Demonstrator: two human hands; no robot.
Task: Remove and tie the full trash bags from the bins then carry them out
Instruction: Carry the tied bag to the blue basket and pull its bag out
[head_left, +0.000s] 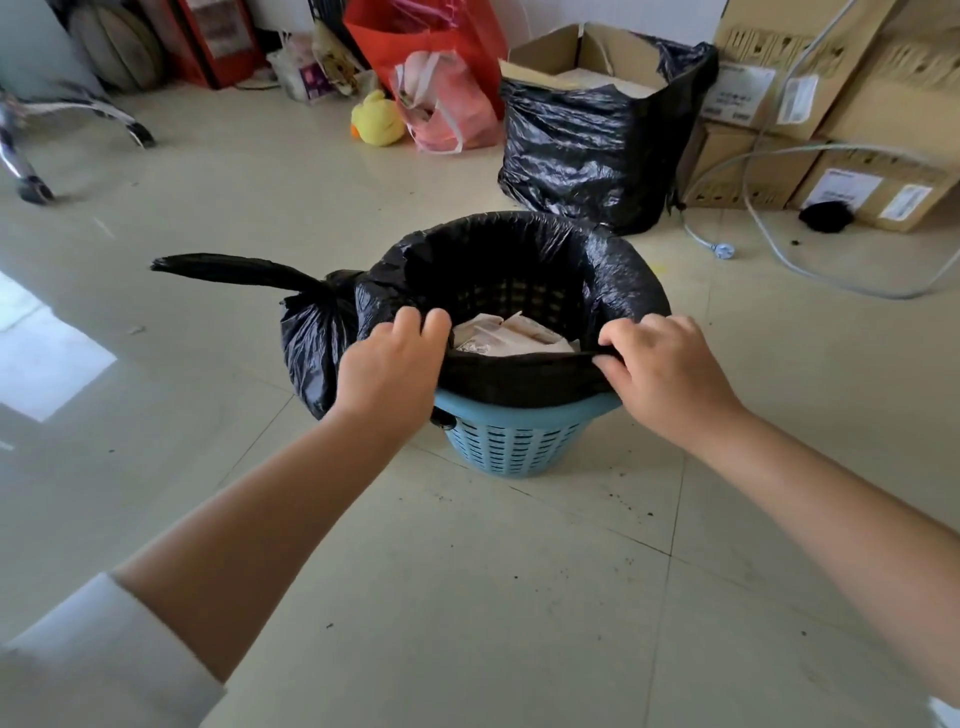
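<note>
Gripping the near rim of the black plastic trash bag (524, 374), left hand (389, 364) and right hand (665, 379) pinch it, fingers curled; it lines the blue slotted plastic bin (514, 441) on the tiled floor (467, 597), beside a knotted black bag (317, 338).

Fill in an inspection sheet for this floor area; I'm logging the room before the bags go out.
Surface: pale tiled floor, glossy, with dark specks.
Job's things: blue slatted bin lined with a black bag, paper waste inside; a tied black bag stands against its left side; another black bag lines an open cardboard box behind.
Clutter: yellow duck toy, pink plastic bag, red bag, stacked cartons.
Grips: left hand and right hand each pinch the liner's near rim.
Cables: grey cable loops over the cartons, plug on the floor.
Surroundings: chair legs at far left.
</note>
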